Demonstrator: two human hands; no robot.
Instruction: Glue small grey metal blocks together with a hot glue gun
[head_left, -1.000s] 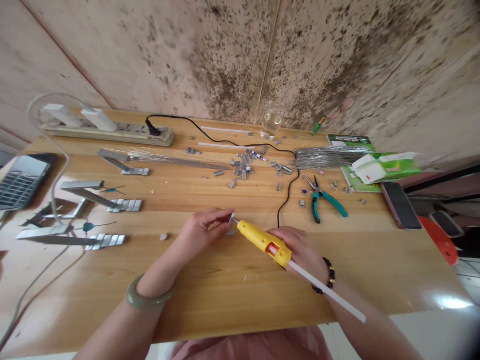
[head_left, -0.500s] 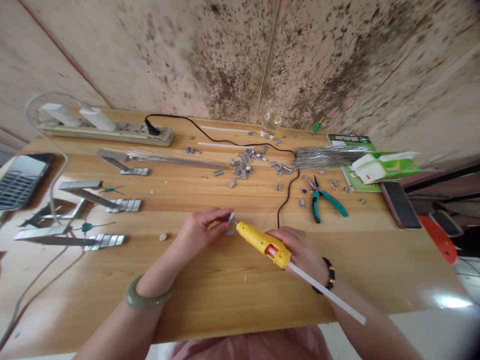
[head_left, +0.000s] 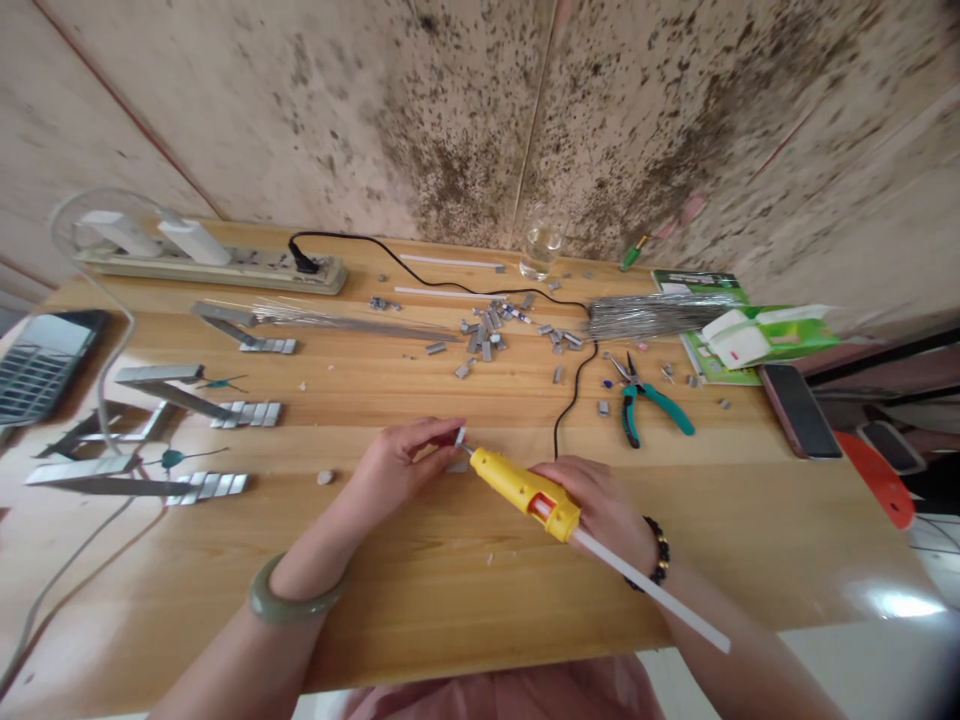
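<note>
A yellow hot glue gun (head_left: 517,487) is gripped in my right hand (head_left: 604,505), and a long white glue stick (head_left: 652,588) sticks out of its back end. Its metal nozzle points up and left, at a small grey-white block (head_left: 460,436). My left hand (head_left: 401,465) pinches that block between thumb and fingers. The nozzle tip is at or very near the block; whether they touch I cannot tell. Just below the left fingertips another flat grey piece (head_left: 456,466) lies on the wooden table, partly hidden.
Grey blocks (head_left: 487,335) lie scattered mid-table. Teal-handled pliers (head_left: 652,405), a wire bundle (head_left: 652,314), a phone (head_left: 800,410) and a glass (head_left: 541,250) stand beyond and right. Leftward are bent grey frames (head_left: 161,385), a power strip (head_left: 255,268) and a round grey piece (head_left: 325,477).
Almost nothing differs. Both hands keep their grip, and the glue gun's nozzle has shifted very slightly left along with the block; the view has moved a touch.
</note>
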